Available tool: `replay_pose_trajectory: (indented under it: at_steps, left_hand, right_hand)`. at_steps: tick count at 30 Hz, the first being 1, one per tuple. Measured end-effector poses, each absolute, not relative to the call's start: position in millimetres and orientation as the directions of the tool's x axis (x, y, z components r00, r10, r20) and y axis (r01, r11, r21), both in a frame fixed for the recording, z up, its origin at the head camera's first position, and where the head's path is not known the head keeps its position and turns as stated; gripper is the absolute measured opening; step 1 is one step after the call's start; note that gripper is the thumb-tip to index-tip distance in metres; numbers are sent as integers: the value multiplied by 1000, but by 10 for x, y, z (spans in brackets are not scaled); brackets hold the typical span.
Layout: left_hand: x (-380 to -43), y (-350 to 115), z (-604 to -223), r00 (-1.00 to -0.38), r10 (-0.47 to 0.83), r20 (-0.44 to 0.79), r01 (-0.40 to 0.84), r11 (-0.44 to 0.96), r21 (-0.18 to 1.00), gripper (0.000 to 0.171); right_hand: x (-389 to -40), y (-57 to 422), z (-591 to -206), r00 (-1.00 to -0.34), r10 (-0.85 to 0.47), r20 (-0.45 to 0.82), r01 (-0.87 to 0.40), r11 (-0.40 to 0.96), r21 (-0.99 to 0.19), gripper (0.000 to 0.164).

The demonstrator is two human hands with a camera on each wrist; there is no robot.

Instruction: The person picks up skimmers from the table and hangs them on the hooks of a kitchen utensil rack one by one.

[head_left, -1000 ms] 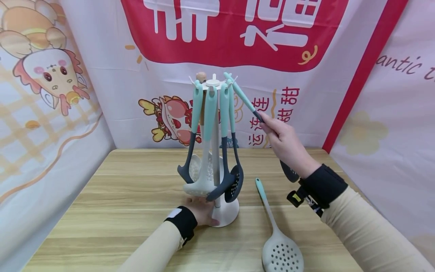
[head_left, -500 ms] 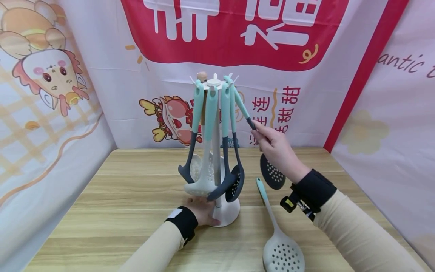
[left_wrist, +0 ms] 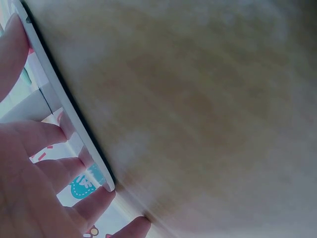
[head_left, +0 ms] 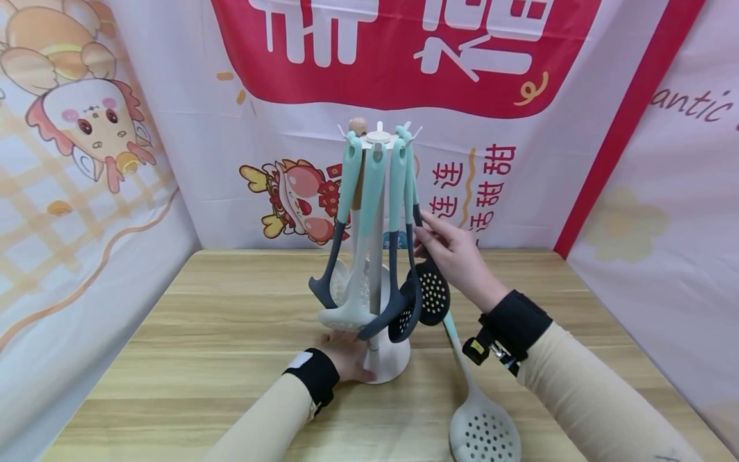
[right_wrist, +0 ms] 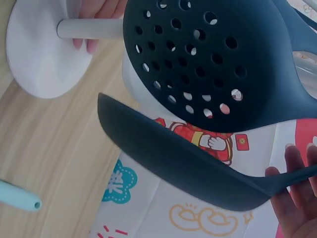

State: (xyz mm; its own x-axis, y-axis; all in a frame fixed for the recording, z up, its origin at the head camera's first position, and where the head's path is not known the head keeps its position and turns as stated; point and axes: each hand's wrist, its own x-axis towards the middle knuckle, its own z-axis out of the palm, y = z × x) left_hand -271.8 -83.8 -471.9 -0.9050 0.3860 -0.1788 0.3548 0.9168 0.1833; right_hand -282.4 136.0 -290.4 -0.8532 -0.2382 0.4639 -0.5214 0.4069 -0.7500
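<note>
My left hand point(head_left: 346, 356) presses the round white base point(head_left: 396, 371) of a utensil stand. In the left wrist view its fingers point(left_wrist: 59, 171) spread along the base's rim. My right hand point(head_left: 458, 256) pinches a dark skimmer point(head_left: 434, 298) low on its handle, beside the stand; that handle's mint top is at the hooks. The right wrist view has this skimmer nearly edge-on, its shaft across my fingers point(right_wrist: 293, 198); the thumb is out of sight. A dark slotted spoon point(head_left: 406, 308), a pale ladle point(head_left: 349, 317) and other utensils hang around the pole.
A pale grey skimmer point(head_left: 486, 423) lies on the wooden table point(head_left: 231, 359), right of the stand, its mint handle toward the back. A wooden-topped utensil point(head_left: 358, 125) hangs at the stand's rear. Printed cloth point(head_left: 208, 160) encloses the table's back and sides.
My right hand has moved left and slightly down, bringing the dark skimmer from a slant to nearly upright against the stand. The left hand has stayed on the base.
</note>
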Motion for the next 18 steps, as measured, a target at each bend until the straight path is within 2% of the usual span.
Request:
replay_pose_trajectory:
  at_steps: [18]
  left_hand:
    - [-2549, -804, -4418, -908, 356, -219, 327, 932, 160, 75]
  right_hand:
    - [-2842, 1168, -2981, -877, -220, 427, -480, 349, -805, 45]
